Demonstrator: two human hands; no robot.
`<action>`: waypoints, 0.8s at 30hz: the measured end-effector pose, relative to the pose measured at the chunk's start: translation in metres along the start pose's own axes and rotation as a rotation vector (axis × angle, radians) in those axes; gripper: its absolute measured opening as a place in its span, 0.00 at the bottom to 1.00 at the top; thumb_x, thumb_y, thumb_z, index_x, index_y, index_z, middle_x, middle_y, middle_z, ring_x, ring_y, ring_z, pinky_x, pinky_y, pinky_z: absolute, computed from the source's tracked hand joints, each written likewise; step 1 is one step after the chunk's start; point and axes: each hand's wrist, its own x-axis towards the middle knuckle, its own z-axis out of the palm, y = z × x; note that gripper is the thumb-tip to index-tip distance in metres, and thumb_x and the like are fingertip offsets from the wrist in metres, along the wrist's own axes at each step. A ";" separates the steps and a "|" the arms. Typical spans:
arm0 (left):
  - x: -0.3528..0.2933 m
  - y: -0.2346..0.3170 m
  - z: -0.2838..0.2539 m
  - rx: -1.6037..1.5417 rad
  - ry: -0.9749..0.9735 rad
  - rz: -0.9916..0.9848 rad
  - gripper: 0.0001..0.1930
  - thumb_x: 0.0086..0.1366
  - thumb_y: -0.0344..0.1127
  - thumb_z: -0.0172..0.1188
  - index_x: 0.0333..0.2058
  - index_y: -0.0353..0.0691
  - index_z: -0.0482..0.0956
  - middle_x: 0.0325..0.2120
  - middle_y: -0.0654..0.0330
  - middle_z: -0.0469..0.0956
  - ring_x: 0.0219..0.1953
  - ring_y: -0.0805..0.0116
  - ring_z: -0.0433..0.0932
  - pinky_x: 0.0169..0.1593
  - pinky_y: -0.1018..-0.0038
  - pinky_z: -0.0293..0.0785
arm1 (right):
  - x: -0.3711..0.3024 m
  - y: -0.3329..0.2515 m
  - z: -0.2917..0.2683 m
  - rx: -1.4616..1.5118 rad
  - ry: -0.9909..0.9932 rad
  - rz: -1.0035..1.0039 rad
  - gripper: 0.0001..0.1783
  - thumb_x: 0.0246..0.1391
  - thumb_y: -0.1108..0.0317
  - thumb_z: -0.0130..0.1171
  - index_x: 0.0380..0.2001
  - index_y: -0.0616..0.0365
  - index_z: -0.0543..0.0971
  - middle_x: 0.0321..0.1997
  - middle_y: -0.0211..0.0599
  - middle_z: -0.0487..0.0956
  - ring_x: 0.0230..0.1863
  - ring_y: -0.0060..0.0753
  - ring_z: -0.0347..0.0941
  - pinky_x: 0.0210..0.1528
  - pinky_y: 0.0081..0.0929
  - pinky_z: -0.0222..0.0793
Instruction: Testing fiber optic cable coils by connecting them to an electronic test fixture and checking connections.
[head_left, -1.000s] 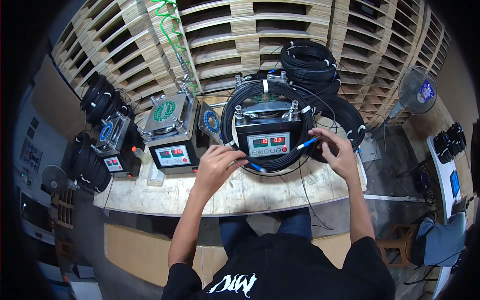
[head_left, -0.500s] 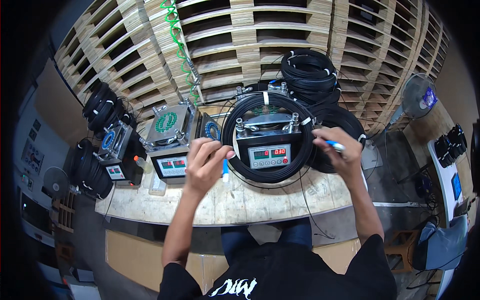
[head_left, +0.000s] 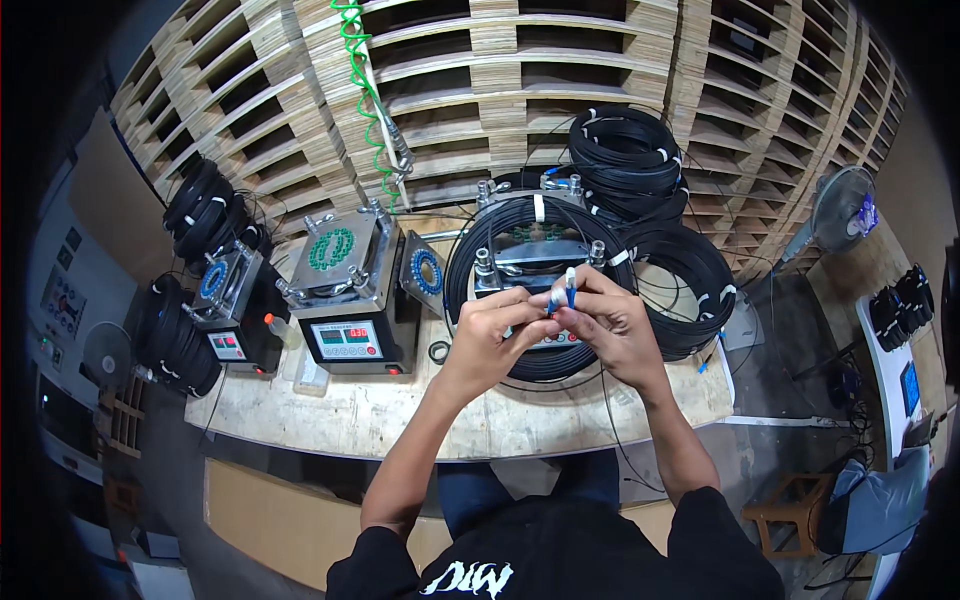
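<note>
My two hands meet in front of an upright coil of black cable (head_left: 458,270). My right hand (head_left: 622,330) is closed, pinching a small blue cable connector (head_left: 571,297) whose white tip points up. My left hand (head_left: 497,338) is closed too, its fingertips pressed against the right hand's. A little blue and whitish plastic shows between them, and the fingers hide most of it. The coil leans on a metal clamp machine (head_left: 597,252), its display mostly covered by my hands. A thin cable end hangs over the table's front edge.
On the wooden table (head_left: 400,420) stand two more machines, a larger one (head_left: 350,275) with a green ring and a smaller one (head_left: 232,300) at the left. Black cable coils (head_left: 625,150) are stacked behind. A blue connector (head_left: 704,366) lies at the right edge. Pallets (head_left: 490,100) form the back wall.
My hands were apart on either side of the coil, each with a blue and white connector. They have come together in front of it. The view has shifted slightly.
</note>
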 end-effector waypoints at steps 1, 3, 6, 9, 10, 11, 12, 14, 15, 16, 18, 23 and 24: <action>0.001 -0.003 -0.002 -0.051 -0.031 -0.058 0.06 0.59 0.27 0.70 0.34 0.32 0.86 0.26 0.55 0.80 0.25 0.64 0.78 0.30 0.72 0.73 | 0.001 0.005 -0.003 0.055 -0.040 -0.024 0.14 0.63 0.68 0.62 0.50 0.61 0.84 0.45 0.32 0.75 0.38 0.21 0.74 0.42 0.19 0.73; 0.003 -0.004 -0.003 -0.048 -0.028 -0.041 0.08 0.59 0.28 0.71 0.35 0.31 0.84 0.27 0.55 0.81 0.26 0.66 0.79 0.31 0.73 0.74 | 0.003 0.010 -0.001 0.082 -0.033 -0.021 0.13 0.63 0.69 0.62 0.49 0.61 0.84 0.45 0.33 0.75 0.39 0.21 0.74 0.42 0.19 0.73; 0.006 0.007 -0.006 -0.052 -0.021 -0.127 0.12 0.58 0.27 0.72 0.38 0.29 0.80 0.26 0.57 0.81 0.27 0.73 0.79 0.32 0.76 0.75 | 0.005 0.011 0.003 0.133 0.012 0.029 0.12 0.63 0.69 0.62 0.46 0.63 0.85 0.44 0.34 0.76 0.40 0.20 0.74 0.42 0.19 0.72; 0.005 0.008 -0.008 -0.173 0.016 -0.204 0.18 0.57 0.26 0.73 0.42 0.30 0.75 0.26 0.59 0.80 0.30 0.79 0.79 0.33 0.79 0.77 | 0.005 0.016 0.007 0.185 0.045 0.091 0.12 0.64 0.67 0.62 0.42 0.66 0.85 0.40 0.32 0.78 0.38 0.17 0.73 0.39 0.16 0.70; 0.005 0.006 -0.009 -0.289 0.049 -0.182 0.21 0.57 0.26 0.74 0.44 0.31 0.72 0.29 0.60 0.80 0.32 0.79 0.79 0.34 0.80 0.77 | 0.004 0.017 0.008 0.215 0.039 0.110 0.13 0.64 0.66 0.62 0.40 0.67 0.84 0.37 0.31 0.79 0.36 0.16 0.72 0.37 0.14 0.68; 0.006 0.007 -0.012 -0.380 0.032 -0.184 0.21 0.60 0.26 0.71 0.48 0.32 0.72 0.33 0.59 0.80 0.33 0.78 0.80 0.36 0.81 0.78 | 0.003 0.018 0.009 0.215 0.036 0.110 0.13 0.64 0.66 0.62 0.40 0.67 0.84 0.37 0.31 0.79 0.36 0.16 0.72 0.37 0.14 0.68; 0.007 0.010 -0.013 -0.380 0.034 -0.184 0.21 0.60 0.26 0.71 0.48 0.32 0.72 0.33 0.59 0.80 0.33 0.78 0.80 0.36 0.81 0.78 | 0.000 0.018 0.009 0.233 0.050 0.158 0.14 0.65 0.64 0.61 0.40 0.67 0.84 0.34 0.29 0.79 0.34 0.14 0.70 0.36 0.14 0.66; 0.008 0.015 -0.013 -0.475 0.049 -0.312 0.21 0.64 0.26 0.68 0.53 0.31 0.71 0.34 0.59 0.80 0.33 0.78 0.80 0.35 0.82 0.77 | 0.000 0.021 0.010 0.255 0.063 0.211 0.14 0.66 0.63 0.61 0.39 0.67 0.84 0.31 0.27 0.79 0.31 0.13 0.69 0.34 0.14 0.64; 0.008 0.015 -0.011 -0.501 0.088 -0.274 0.20 0.66 0.26 0.65 0.55 0.31 0.73 0.34 0.59 0.80 0.33 0.77 0.80 0.33 0.81 0.76 | 0.001 0.022 0.012 0.232 0.065 0.202 0.14 0.66 0.64 0.60 0.39 0.67 0.83 0.32 0.27 0.79 0.30 0.13 0.67 0.33 0.14 0.63; 0.009 0.016 -0.010 -0.502 0.088 -0.276 0.20 0.66 0.26 0.65 0.55 0.31 0.73 0.34 0.59 0.80 0.33 0.77 0.80 0.33 0.81 0.76 | 0.001 0.023 0.013 0.207 0.067 0.193 0.14 0.67 0.64 0.59 0.40 0.67 0.83 0.32 0.28 0.79 0.29 0.12 0.66 0.32 0.15 0.63; 0.013 0.021 -0.010 -0.431 0.158 -0.397 0.15 0.65 0.29 0.68 0.48 0.30 0.81 0.32 0.63 0.79 0.32 0.79 0.80 0.33 0.81 0.77 | 0.000 0.026 0.010 0.207 0.021 0.203 0.14 0.67 0.64 0.59 0.40 0.68 0.83 0.33 0.28 0.80 0.30 0.13 0.68 0.34 0.16 0.64; 0.015 0.025 -0.008 -0.521 0.232 -0.364 0.13 0.64 0.28 0.68 0.47 0.31 0.84 0.32 0.62 0.80 0.29 0.79 0.80 0.29 0.81 0.75 | 0.001 0.021 0.013 0.207 -0.010 0.170 0.15 0.67 0.65 0.58 0.41 0.69 0.83 0.37 0.32 0.82 0.36 0.17 0.73 0.39 0.18 0.70; 0.015 0.024 -0.011 -0.446 0.191 -0.321 0.13 0.64 0.28 0.68 0.47 0.30 0.84 0.32 0.61 0.80 0.28 0.78 0.80 0.29 0.81 0.75 | 0.001 0.018 0.011 0.179 -0.044 0.167 0.15 0.67 0.65 0.58 0.42 0.69 0.83 0.39 0.33 0.82 0.39 0.19 0.75 0.42 0.20 0.71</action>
